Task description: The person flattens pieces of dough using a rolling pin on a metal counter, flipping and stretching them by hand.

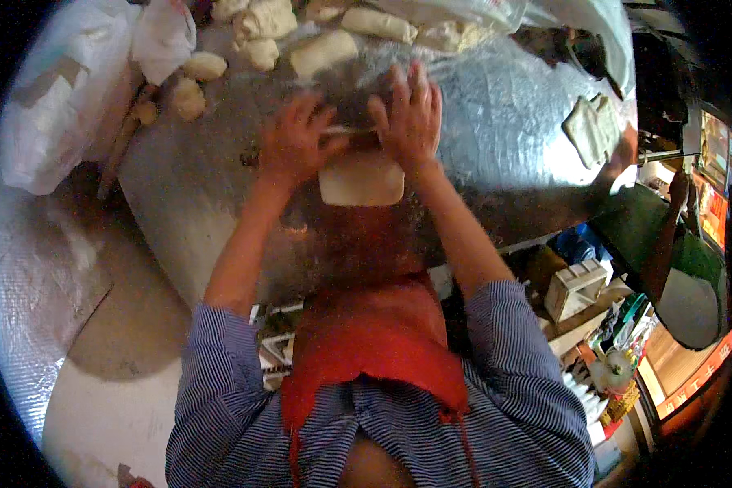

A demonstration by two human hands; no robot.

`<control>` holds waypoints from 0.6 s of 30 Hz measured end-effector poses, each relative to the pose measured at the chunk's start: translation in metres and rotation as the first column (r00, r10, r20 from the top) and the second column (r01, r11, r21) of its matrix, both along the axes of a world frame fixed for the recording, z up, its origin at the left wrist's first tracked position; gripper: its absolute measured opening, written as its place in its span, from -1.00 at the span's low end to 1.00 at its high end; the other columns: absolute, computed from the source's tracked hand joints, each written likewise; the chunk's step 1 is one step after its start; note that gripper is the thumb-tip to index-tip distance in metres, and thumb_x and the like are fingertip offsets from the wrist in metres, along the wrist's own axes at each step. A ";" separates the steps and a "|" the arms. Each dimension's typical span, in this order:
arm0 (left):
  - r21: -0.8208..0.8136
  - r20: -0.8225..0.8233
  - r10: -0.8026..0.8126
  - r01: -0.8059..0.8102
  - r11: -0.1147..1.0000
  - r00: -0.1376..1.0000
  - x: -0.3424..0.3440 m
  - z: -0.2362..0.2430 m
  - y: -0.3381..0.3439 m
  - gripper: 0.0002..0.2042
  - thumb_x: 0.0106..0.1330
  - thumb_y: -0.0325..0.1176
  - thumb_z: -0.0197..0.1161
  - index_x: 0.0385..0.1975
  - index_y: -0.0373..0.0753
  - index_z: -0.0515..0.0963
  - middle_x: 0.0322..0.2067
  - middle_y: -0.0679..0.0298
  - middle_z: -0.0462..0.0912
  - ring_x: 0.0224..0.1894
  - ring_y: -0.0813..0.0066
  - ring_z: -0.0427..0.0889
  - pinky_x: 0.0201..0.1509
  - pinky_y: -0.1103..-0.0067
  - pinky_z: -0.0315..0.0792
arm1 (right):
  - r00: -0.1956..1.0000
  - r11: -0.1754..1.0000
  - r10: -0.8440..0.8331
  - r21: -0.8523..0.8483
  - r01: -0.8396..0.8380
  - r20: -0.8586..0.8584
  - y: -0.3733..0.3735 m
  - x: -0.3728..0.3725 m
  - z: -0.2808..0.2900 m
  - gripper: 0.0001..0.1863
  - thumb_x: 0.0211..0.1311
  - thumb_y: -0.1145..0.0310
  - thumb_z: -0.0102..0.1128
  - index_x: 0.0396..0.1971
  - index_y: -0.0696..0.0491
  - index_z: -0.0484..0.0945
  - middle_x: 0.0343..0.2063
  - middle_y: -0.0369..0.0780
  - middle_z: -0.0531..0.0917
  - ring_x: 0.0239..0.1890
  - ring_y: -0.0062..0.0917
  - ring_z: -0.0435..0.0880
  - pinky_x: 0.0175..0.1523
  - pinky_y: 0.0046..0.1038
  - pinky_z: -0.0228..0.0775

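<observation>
Dough (362, 189) lies flat, in from the near edge of the table (195, 167), beside splayed left hand (294, 145) and right hand (411, 122), set apart; contact I can't confirm. I'd expect it soft, light, tearable: support both sides.

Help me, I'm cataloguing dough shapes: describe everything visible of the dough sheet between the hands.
The dough sheet is pale, smooth-looking, flat and roughly rectangular, with rounded near corners. It lies on the shiny table, between the left hand and right hand. Its far end is dim; whether either hand touches it is unclear.
</observation>
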State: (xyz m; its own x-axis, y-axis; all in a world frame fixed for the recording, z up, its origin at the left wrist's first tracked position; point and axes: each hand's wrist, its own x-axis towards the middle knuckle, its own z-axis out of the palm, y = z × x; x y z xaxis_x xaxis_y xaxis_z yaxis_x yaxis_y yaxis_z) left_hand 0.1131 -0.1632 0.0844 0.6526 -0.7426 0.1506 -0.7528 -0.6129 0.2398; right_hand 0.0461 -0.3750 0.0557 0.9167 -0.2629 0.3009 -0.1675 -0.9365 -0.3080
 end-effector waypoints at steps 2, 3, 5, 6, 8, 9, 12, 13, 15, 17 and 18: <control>0.039 -0.080 -0.040 0.043 0.998 0.996 -0.028 0.004 0.020 -0.47 0.23 -0.02 0.35 0.15 -0.09 0.46 0.16 0.13 0.52 0.19 0.06 0.51 0.13 0.20 0.46 | 1.000 0.993 -0.020 0.115 0.018 0.018 0.005 -0.025 0.004 -0.26 0.35 -0.07 0.14 0.38 0.06 0.24 0.31 0.01 0.36 0.28 -0.14 0.40 0.42 -0.07 0.04; 0.102 -0.218 0.048 -0.026 0.994 0.975 -0.033 0.012 0.018 -0.46 0.23 -0.04 0.36 0.17 -0.10 0.44 0.15 0.11 0.54 0.14 0.01 0.54 0.08 0.19 0.49 | 0.993 0.965 -0.117 0.239 0.112 0.007 0.011 -0.040 0.009 -0.26 0.36 -0.01 0.15 0.39 0.09 0.22 0.27 0.01 0.39 0.25 -0.16 0.42 0.42 -0.08 0.04; 0.254 -0.457 0.239 -0.132 0.958 0.857 -0.044 0.029 0.013 -0.42 0.23 -0.08 0.38 0.21 -0.12 0.39 0.11 0.05 0.57 0.06 -0.07 0.61 -0.03 0.16 0.53 | 0.978 0.930 -0.208 0.310 0.197 0.004 0.010 -0.053 0.016 -0.41 0.34 0.11 0.22 0.26 0.13 0.41 0.00 -0.07 0.58 0.04 -0.25 0.56 0.34 -0.15 0.13; 0.199 -0.492 0.315 -0.248 0.948 0.812 -0.045 0.035 0.014 -0.43 0.23 -0.11 0.38 0.20 -0.15 0.39 0.04 0.02 0.60 0.00 -0.09 0.63 -0.07 0.17 0.53 | 0.994 0.927 -0.082 0.359 0.104 -0.077 0.005 -0.061 0.019 -0.49 0.33 0.15 0.23 0.17 0.13 0.47 -0.08 -0.10 0.60 -0.02 -0.26 0.58 0.31 -0.17 0.16; 0.084 -0.571 0.431 -0.472 0.877 0.699 -0.037 0.020 0.010 -0.45 0.23 -0.17 0.38 0.17 -0.22 0.39 -0.09 -0.03 0.66 -0.12 -0.14 0.68 -0.16 0.17 0.54 | 0.961 0.884 0.186 0.461 -0.074 -0.203 -0.013 -0.069 0.008 -0.65 0.31 0.23 0.26 -0.01 0.13 0.61 -0.23 -0.16 0.65 -0.13 -0.28 0.61 0.25 -0.21 0.22; -0.114 -0.625 0.358 -0.535 0.837 0.693 -0.038 0.010 0.023 -0.52 0.24 -0.23 0.35 0.09 -0.28 0.39 -0.31 -0.06 0.67 -0.20 -0.11 0.68 -0.17 0.21 0.53 | 0.987 0.870 0.128 0.489 -0.068 -0.092 -0.006 -0.065 0.034 -0.85 0.29 0.36 0.26 -0.24 0.10 0.68 -0.39 -0.20 0.63 -0.22 -0.26 0.61 0.18 -0.25 0.27; -0.162 -0.586 0.309 -0.481 0.861 0.749 -0.054 0.077 0.038 -0.56 0.24 -0.25 0.35 0.04 -0.30 0.41 -0.31 -0.09 0.66 -0.23 -0.08 0.68 -0.20 0.23 0.52 | 0.987 0.837 0.131 0.544 -0.060 -0.092 -0.007 -0.087 0.094 -0.87 0.28 0.40 0.24 -0.22 0.06 0.68 -0.39 -0.21 0.63 -0.21 -0.25 0.60 0.13 -0.22 0.30; -0.123 -0.551 0.305 -0.437 0.891 0.777 -0.065 0.073 0.054 -0.59 0.25 -0.29 0.36 0.04 -0.27 0.43 -0.25 -0.02 0.65 -0.23 -0.06 0.67 -0.19 0.25 0.54 | 0.979 0.884 0.187 0.449 -0.130 -0.085 -0.003 -0.099 0.097 -0.89 0.26 0.40 0.24 -0.25 0.04 0.67 -0.37 -0.22 0.62 -0.17 -0.24 0.59 0.10 -0.21 0.32; 0.063 -0.492 0.256 -0.259 0.964 0.832 -0.085 0.048 0.093 -0.53 0.23 -0.31 0.40 0.10 -0.26 0.43 -0.17 0.04 0.63 -0.15 -0.02 0.63 -0.09 0.22 0.52 | 0.952 0.898 0.267 0.398 -0.189 -0.151 0.008 -0.120 0.080 -0.89 0.25 0.41 0.24 -0.25 0.05 0.65 -0.33 -0.22 0.62 -0.14 -0.24 0.59 0.09 -0.21 0.34; 0.255 -0.459 0.231 -0.122 0.959 0.858 -0.104 0.050 0.108 -0.49 0.21 -0.31 0.42 0.15 -0.22 0.43 -0.10 0.08 0.61 -0.07 0.00 0.60 0.00 0.19 0.50 | 0.902 0.904 0.299 0.396 -0.163 -0.312 0.011 -0.151 0.038 -0.86 0.26 0.39 0.23 -0.20 0.04 0.61 -0.24 -0.18 0.61 -0.08 -0.21 0.57 0.10 -0.15 0.34; 0.353 -0.442 0.252 -0.091 0.931 0.861 -0.111 0.052 0.113 -0.47 0.20 -0.30 0.42 0.17 -0.18 0.43 -0.07 0.09 0.61 -0.03 0.00 0.58 0.04 0.18 0.48 | 0.931 0.909 0.238 0.400 -0.114 -0.275 0.014 -0.145 0.045 -0.84 0.27 0.37 0.22 -0.18 0.03 0.61 -0.23 -0.17 0.61 -0.08 -0.19 0.57 0.12 -0.13 0.34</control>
